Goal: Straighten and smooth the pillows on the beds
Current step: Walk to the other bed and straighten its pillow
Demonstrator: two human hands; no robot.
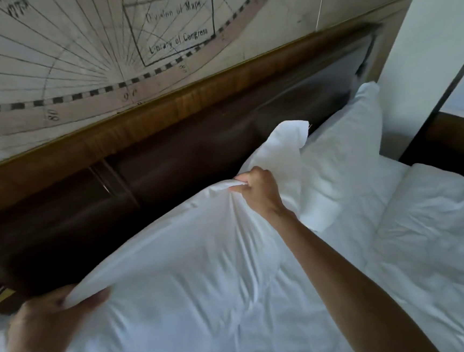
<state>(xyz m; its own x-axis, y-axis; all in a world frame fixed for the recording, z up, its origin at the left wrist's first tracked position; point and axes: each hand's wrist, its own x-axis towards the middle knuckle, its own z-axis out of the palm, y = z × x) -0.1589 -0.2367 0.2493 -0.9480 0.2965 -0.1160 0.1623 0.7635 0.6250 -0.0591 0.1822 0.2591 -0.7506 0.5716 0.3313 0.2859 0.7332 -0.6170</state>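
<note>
You are in a bedroom, most likely a hotel room. A made bed (pixel 427 243) with white linen fills the lower half of your view, with white pillows (pixel 343 149) propped against a dark padded headboard (pixel 195 156) trimmed in polished wood. Above it the wall carries a large old-map mural (pixel 101 47) lettered "Library of Congress". At the far right there may be a nightstand (pixel 446 140), though it is too dim to tell.
</note>
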